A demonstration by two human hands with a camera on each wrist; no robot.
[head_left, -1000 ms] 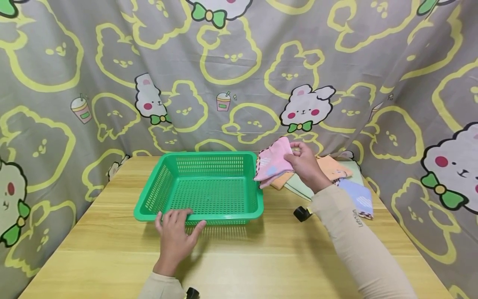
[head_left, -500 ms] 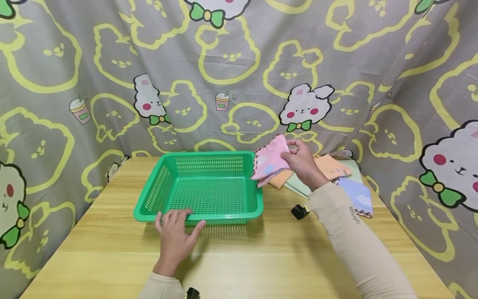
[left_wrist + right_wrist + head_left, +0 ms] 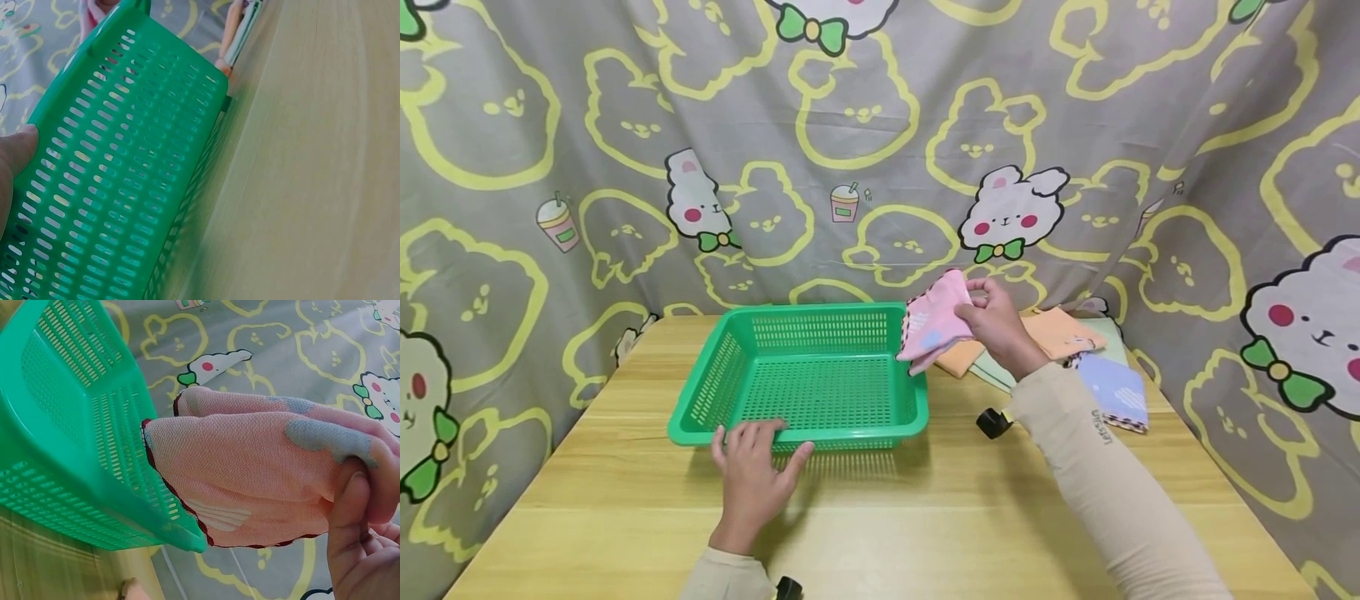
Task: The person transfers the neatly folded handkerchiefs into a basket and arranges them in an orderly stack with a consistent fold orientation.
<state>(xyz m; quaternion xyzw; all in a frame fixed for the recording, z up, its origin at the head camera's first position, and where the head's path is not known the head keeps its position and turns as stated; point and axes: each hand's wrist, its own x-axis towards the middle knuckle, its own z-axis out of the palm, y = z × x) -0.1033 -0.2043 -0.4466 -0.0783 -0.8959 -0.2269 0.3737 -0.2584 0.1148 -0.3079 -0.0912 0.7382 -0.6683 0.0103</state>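
A folded pink towel (image 3: 934,321) with a dark-trimmed edge hangs from my right hand (image 3: 1002,327), pinched between thumb and fingers. Its left part overlaps the right rim of a green plastic basket (image 3: 865,436). In the right wrist view, the towel (image 3: 244,462) shows a blue-grey patch and white stripes, and the thumb (image 3: 350,506) presses its near face. My left hand (image 3: 752,475) grips the basket's front rim, fingers over the top and thumb on the outer side. From the left wrist, only the thumb (image 3: 22,149) shows, at the rim of the slotted wall.
Right of the basket lie folded cloths: orange (image 3: 1066,333), pale green (image 3: 1117,335) and blue (image 3: 1112,392), partly behind my right arm. The wooden table (image 3: 880,533) meets a patterned curtain (image 3: 895,108) at the back and sides.
My right hand has moved slightly left with the pink towel, bringing it further over the basket's right rim. The left hand and basket hold the same place.
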